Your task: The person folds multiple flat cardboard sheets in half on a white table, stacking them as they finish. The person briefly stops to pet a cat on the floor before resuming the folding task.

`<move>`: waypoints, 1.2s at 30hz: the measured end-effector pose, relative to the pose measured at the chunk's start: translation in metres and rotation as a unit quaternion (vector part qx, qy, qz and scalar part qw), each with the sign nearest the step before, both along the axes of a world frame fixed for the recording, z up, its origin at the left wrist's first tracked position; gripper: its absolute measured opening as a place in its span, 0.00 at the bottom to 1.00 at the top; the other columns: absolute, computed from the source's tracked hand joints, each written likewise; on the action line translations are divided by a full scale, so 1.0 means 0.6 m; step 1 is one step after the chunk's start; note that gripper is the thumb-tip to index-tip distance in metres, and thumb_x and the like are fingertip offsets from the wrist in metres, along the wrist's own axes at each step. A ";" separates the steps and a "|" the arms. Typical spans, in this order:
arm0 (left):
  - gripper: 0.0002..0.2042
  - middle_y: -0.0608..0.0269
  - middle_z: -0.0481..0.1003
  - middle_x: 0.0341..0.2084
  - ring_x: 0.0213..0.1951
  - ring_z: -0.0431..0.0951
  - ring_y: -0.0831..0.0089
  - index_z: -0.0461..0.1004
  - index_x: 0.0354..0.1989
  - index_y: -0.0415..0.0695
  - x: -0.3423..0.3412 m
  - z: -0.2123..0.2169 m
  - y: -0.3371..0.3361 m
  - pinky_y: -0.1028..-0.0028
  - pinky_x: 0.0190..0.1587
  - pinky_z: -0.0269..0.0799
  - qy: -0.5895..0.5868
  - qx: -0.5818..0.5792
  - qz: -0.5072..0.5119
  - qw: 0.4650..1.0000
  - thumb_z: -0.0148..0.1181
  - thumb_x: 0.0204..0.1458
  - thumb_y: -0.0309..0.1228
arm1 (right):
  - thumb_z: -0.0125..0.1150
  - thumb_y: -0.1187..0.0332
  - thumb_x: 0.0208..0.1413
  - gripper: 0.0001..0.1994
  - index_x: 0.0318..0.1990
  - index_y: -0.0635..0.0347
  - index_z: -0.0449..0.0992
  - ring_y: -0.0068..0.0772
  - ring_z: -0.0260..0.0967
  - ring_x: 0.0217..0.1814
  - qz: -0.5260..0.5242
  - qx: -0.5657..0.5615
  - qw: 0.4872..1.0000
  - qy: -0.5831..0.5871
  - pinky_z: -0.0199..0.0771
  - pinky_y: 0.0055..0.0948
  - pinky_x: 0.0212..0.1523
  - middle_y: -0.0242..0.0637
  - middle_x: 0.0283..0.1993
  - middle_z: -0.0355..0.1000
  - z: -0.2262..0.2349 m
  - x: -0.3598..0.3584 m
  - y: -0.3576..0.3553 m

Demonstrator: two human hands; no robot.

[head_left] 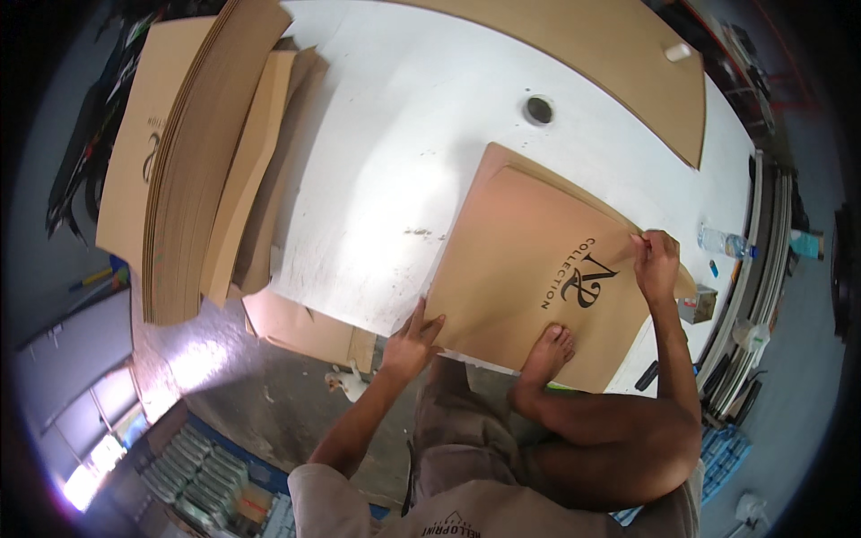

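A brown cardboard sheet [502, 242] with black print lies flat on the white table, on top of at least one more brown layer that shows along its far and right edges. At the sheet's right edge my right hand [657, 258] has its fingers closed, pinching the border near the corner. My left hand [413, 342] rests at the near left corner with index finger and thumb stretched apart, touching the edge. My bare foot [547, 354] presses on the near part of the sheet.
A tall stack of brown cardboard [193, 170] leans at the left. Another large brown board [592, 45] covers the table's far side, with a small white roll [678, 53] on it. A round hole [539, 110] pierces the tabletop [377, 161]. A water bottle [725, 242] lies at the right.
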State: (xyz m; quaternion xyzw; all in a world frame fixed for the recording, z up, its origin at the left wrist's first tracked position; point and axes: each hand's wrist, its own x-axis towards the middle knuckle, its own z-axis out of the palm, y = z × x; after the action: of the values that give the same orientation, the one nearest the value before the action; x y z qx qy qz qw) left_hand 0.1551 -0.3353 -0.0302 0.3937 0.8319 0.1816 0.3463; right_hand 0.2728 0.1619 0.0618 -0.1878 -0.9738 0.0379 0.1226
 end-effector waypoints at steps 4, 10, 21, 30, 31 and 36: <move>0.30 0.42 0.60 0.72 0.69 0.67 0.44 0.78 0.60 0.48 -0.017 0.047 0.027 0.51 0.67 0.69 0.078 0.062 0.035 0.994 0.77 0.47 0.42 | 0.70 0.62 0.59 0.13 0.41 0.58 0.73 0.53 0.70 0.49 -0.065 0.031 0.997 0.012 0.69 0.50 0.48 0.45 0.47 0.74 -0.024 0.013 0.002; 0.18 0.45 0.72 0.60 0.61 0.71 0.43 0.81 0.46 0.40 -0.085 0.089 0.200 0.49 0.63 0.67 0.233 0.267 0.118 0.928 0.76 0.51 0.36 | 0.71 0.56 0.59 0.19 0.49 0.62 0.77 0.53 0.72 0.53 -0.081 0.020 0.996 0.040 0.69 0.50 0.55 0.46 0.48 0.76 -0.028 0.010 0.002; 0.31 0.45 0.82 0.48 0.52 0.82 0.50 0.78 0.55 0.39 -0.198 0.126 0.571 0.57 0.54 0.77 0.206 0.059 -0.208 0.954 0.61 0.60 0.58 | 0.63 0.36 0.59 0.31 0.43 0.62 0.83 0.53 0.78 0.46 -0.096 -0.034 0.993 -0.061 0.69 0.54 0.62 0.47 0.38 0.79 -0.048 0.023 0.039; 0.38 0.41 0.82 0.47 0.49 0.83 0.43 0.78 0.58 0.41 -0.262 0.106 0.609 0.49 0.51 0.78 0.114 0.003 -0.239 0.964 0.58 0.57 0.67 | 0.65 0.29 0.51 0.38 0.39 0.63 0.85 0.54 0.81 0.41 -0.100 -0.181 0.972 -0.114 0.80 0.48 0.49 0.49 0.38 0.82 -0.057 0.003 0.087; 0.40 0.41 0.82 0.48 0.51 0.83 0.43 0.78 0.58 0.41 -0.265 0.103 0.618 0.49 0.52 0.77 0.107 -0.017 -0.242 0.964 0.58 0.56 0.68 | 0.66 0.31 0.52 0.35 0.42 0.61 0.85 0.53 0.81 0.43 -0.093 -0.180 0.973 -0.111 0.79 0.48 0.50 0.47 0.39 0.82 -0.060 0.001 0.089; 0.45 0.41 0.82 0.48 0.51 0.83 0.44 0.80 0.53 0.35 -0.272 0.070 0.639 0.54 0.52 0.80 0.123 -0.030 -0.267 0.955 0.56 0.53 0.73 | 0.66 0.42 0.57 0.27 0.36 0.62 0.84 0.50 0.82 0.40 -0.144 -0.185 0.966 -0.109 0.81 0.43 0.40 0.45 0.36 0.82 -0.113 0.000 0.096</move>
State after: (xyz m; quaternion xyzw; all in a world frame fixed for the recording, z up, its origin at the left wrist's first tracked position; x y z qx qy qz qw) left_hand -0.0080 0.0480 0.0115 0.6105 0.7374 0.0076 0.2891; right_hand 0.2728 0.2197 -0.0058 -0.3485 -0.9199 0.1789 -0.0172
